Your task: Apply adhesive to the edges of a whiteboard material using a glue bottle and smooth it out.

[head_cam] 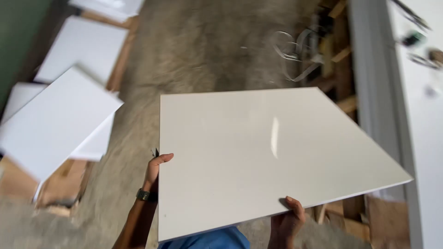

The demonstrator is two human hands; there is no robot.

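Above the rough concrete floor [198,50] we hold a large white panel [267,157], glossy and nearly flat, tilted a little so that its far right corner hangs lower. Our left hand [154,173] clasps the panel's left edge, thumb curled over the top face and the other fingers hidden beneath it; a dark watch [145,195] sits on that wrist. Our right hand [288,221] grips the panel's near edge from below, thumb pressed on the top surface. Both hands are closed firmly on the board, which is clear of the floor and touches nothing else.

Left of the panel, more white boards [60,120] lie stacked on wooden supports, with others farther back. Right of the panel stands a long white bench [422,129], and beyond the panel's far right corner lie wooden scraps [339,55] and a loose coil of strip [293,53].

We judge the step in hand to be carrying the panel, mid-move, since the view is blurred. The next move, as we judge it, calls for keeping both grips steady and the sheet level, minding the corners near the bench and the stacked boards.
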